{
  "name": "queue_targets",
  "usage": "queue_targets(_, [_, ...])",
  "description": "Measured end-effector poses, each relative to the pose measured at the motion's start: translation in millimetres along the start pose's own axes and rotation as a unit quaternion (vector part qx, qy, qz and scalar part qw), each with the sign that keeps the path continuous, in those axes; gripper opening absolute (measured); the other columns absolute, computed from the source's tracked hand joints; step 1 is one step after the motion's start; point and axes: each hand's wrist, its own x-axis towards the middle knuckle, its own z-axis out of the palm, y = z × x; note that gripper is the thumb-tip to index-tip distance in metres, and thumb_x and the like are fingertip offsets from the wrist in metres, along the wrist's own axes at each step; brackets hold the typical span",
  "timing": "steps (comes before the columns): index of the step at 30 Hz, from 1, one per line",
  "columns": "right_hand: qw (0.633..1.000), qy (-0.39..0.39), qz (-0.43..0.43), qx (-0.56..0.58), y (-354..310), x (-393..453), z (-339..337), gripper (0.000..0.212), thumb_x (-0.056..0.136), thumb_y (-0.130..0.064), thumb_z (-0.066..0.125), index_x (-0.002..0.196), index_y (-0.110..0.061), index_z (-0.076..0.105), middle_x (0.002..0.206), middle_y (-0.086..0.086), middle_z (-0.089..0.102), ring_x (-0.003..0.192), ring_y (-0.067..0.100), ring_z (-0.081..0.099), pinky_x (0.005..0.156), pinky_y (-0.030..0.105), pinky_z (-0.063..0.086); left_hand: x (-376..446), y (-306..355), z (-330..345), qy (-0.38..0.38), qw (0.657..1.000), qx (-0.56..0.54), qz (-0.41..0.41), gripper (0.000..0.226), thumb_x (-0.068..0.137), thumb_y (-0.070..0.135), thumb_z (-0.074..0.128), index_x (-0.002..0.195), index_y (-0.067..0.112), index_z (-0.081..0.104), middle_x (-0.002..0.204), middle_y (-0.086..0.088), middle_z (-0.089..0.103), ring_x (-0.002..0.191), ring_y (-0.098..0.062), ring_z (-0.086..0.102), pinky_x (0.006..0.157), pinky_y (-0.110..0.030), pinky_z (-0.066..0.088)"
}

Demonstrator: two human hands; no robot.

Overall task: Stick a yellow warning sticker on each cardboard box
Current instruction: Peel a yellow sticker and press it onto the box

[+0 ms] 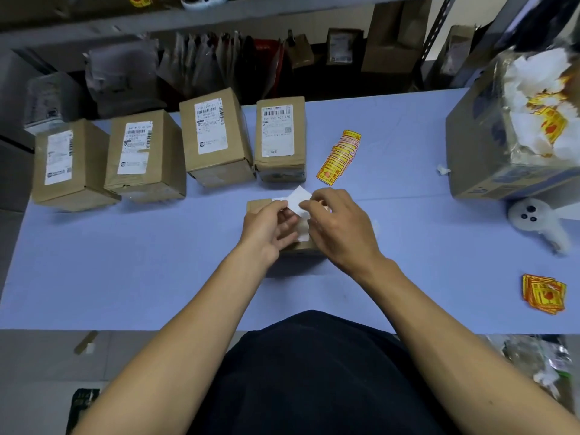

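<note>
Lavender tabletop (pixel 125 262), shelves behind, four labelled cartons (pixel 279 136) lined up at the back, and the left hand (pixel 270 229) and right hand (pixel 339 227) both pinch a white backing slip (pixel 299 196), peeling. Best to lift one corner cleanly and keep the glue off the fingers. Directly under the hands sits the cardboard box (pixel 259 206), with spare yellow stickers (pixel 340 155) just beyond to the right.

White controller (pixel 533 222) lies on the blue surface (pixel 125 262) at far right. Just behind it, 1 large open carton (pixel 477 152) holds crumpled white paper (pixel 533 89). Shelving (pixel 219 14) behind carries bagged parcels (pixel 122 76).
</note>
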Motion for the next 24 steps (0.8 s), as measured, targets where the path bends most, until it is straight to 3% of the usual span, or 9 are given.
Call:
queue_targets(4, [0.999,0.000,-0.027,-0.042,-4.0,3.3,9.1,0.002,0.080,-0.002,0.069,0.082,-0.003,0.069,0.087,0.015,0.067,0.078,0.038,0.061,0.057,0.040,0.048,-7.3,-0.3,-6.4,-0.032,0.998,-0.036,-0.037,0.010,0.094,0.015,0.060,0.085,0.015,0.063,0.068,0.001,0.062,0.064,-0.012,0.068,0.082,-0.043,0.054])
queue_targets(6, [1.000,-0.003,-0.001,-0.018,-3.6,2.5,13.3,0.003,0.084,-0.006,0.067,0.082,-0.005,0.069,0.083,0.013,0.067,0.077,0.038,0.059,0.060,0.042,0.048,-8.6,-0.3,-10.6,-0.053,0.996,-0.048,-0.047,0.008,0.094,0.014,0.060,0.087,0.015,0.063,0.069,0.000,0.064,0.065,-0.013,0.068,0.080,-0.042,0.055])
queue_targets(8, [0.987,0.004,0.127,0.104,-10.1,3.0,14.7,0.004,0.087,-0.010,0.066,0.084,-0.010,0.070,0.085,0.005,0.069,0.081,0.027,0.061,0.067,0.039,0.049,-9.7,2.0,-16.6,-0.097,0.991,-0.082,-0.051,0.005,0.093,0.015,0.061,0.091,0.013,0.065,0.076,-0.002,0.067,0.067,-0.015,0.069,0.076,-0.041,0.058])
queue_targets(9, [0.955,0.014,0.221,0.196,-13.0,5.0,14.3,0.004,0.087,-0.013,0.067,0.085,-0.013,0.070,0.084,0.001,0.070,0.081,0.019,0.062,0.070,0.036,0.051,-10.1,3.7,-20.2,-0.128,0.985,-0.108,-0.047,0.007,0.093,0.019,0.062,0.094,0.012,0.066,0.081,-0.003,0.069,0.069,-0.016,0.070,0.074,-0.041,0.060])
queue_targets(12, [0.751,0.039,0.461,0.471,-13.9,10.5,8.6,0.008,0.091,-0.010,0.067,0.086,-0.015,0.069,0.083,-0.001,0.071,0.075,0.012,0.065,0.068,0.026,0.057,-9.4,7.6,-30.1,-0.175,0.976,-0.131,-0.013,0.022,0.093,0.033,0.061,0.104,0.015,0.069,0.090,-0.004,0.073,0.077,-0.018,0.071,0.070,-0.038,0.060])
queue_targets(15, [0.528,0.017,0.536,0.658,-10.0,5.7,1.0,0.006,0.094,-0.008,0.063,0.091,-0.012,0.063,0.083,0.006,0.069,0.070,0.016,0.063,0.060,0.024,0.057,-5.4,3.1,-31.2,-0.128,0.989,0.035,0.072,0.016,0.095,0.026,0.062,0.105,0.015,0.068,0.095,-0.003,0.070,0.078,-0.017,0.065,0.064,-0.029,0.056])
queue_targets(16, [0.495,0.009,0.541,0.679,-9.9,2.9,0.7,0.005,0.095,-0.008,0.061,0.091,-0.012,0.063,0.083,0.007,0.067,0.070,0.016,0.062,0.060,0.024,0.057,-5.1,0.7,-29.8,-0.125,0.985,0.081,0.084,0.011,0.095,0.023,0.063,0.100,0.015,0.069,0.093,-0.003,0.070,0.076,-0.016,0.064,0.063,-0.027,0.055])
queue_targets(21, [0.523,0.000,0.537,0.662,-13.2,-7.4,4.2,0.005,0.095,-0.010,0.063,0.099,-0.009,0.065,0.086,0.010,0.067,0.072,0.016,0.064,0.062,0.024,0.057,-5.7,-8.0,-21.8,-0.147,0.981,0.088,0.086,0.005,0.093,0.012,0.066,0.089,0.015,0.067,0.078,-0.002,0.070,0.063,-0.010,0.060,0.062,-0.025,0.054])
queue_targets(24, [0.626,-0.010,0.536,0.566,-12.7,-10.6,5.2,0.015,0.095,-0.015,0.066,0.108,-0.009,0.068,0.088,0.006,0.073,0.069,0.009,0.069,0.059,0.022,0.057,-4.0,-13.1,-19.1,-0.108,0.963,0.170,0.180,0.012,0.091,0.011,0.070,0.083,0.020,0.068,0.078,0.000,0.070,0.068,-0.012,0.061,0.066,-0.028,0.053])
